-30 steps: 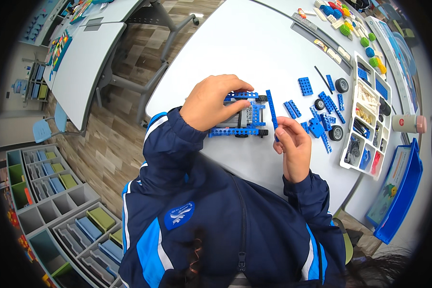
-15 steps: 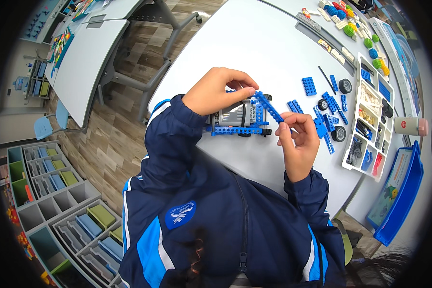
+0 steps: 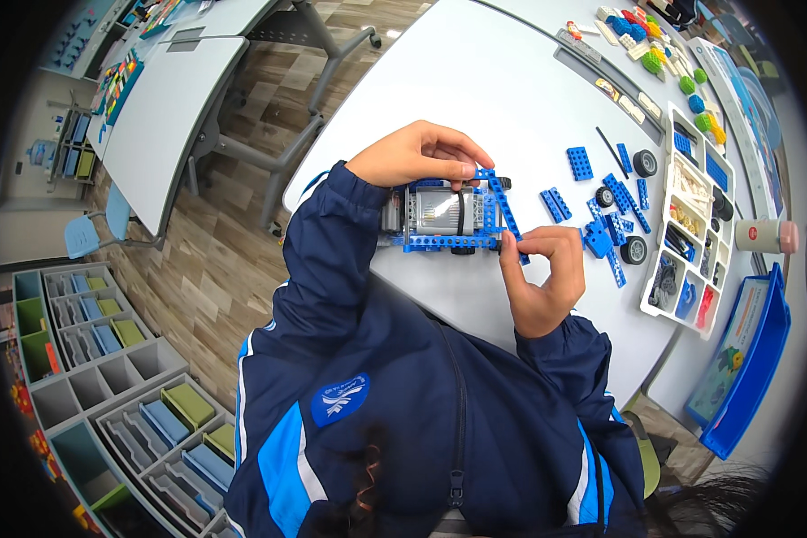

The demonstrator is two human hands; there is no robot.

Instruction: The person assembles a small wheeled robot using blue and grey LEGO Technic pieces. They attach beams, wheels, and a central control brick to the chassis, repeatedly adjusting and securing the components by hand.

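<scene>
White and curved, the surface fills the upper middle of my view, with a wood-pattern floor and grey storage bins off to the left. Just ahead of the chest sits the brick-built vehicle, a grey motor block framed in blue beams, resting flat on the surface.

My left hand arches over the far side of the vehicle, its fingers curled down and pressing on the top edge near the far end of a long blue beam. My right hand comes in from the near right, thumb and forefinger pinched shut on the near end of that beam, which lies slanted across the vehicle's right end.

I judge the beam to be light, stiff plastic, smooth enough to slip if pinched only at the tip, so holding it by the flat sides near an end seems best. The vehicle looks heavier in the middle where the motor block sits; I would hold it by the block, since the snapped-on blue frame could pop apart under a twist.

Loose blue pieces and small black wheels lie to the right, beside a white sorting tray.
</scene>
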